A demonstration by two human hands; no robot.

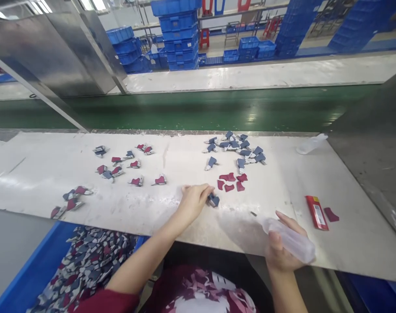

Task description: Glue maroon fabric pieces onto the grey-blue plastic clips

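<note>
Head view, I log: left hand [194,201] pinching blue part [214,200], bench's [188,158] near edge. Right hand [278,258] gripping bottle [295,241], angled toward part.

Left hand [194,200] holds part [214,200], right hand [278,255] bottle [295,242].

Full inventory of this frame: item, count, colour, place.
belt: one, green, across middle
worktops: two, white, before and behind belt
blue parts: about twelve, blue and grey, back centre
mixed parts: about fifteen, red or blue, left
packet: one, red, right
loose pieces: seven, red, six centre, one beside packet
single part: one, blue, front centre
bottles: two, translucent, front right, back right
scrap: one, dark, front centre
bins: two, blue, bottom corners
heaped parts: many, mixed, left bin
crates: many, blue, background
stools: several, red, background
panels: two, metallic, sides
shirt: one, red patterned, bottom
left hand: one, bare, holding single part
right hand: one, bare, holding front bottle
</note>
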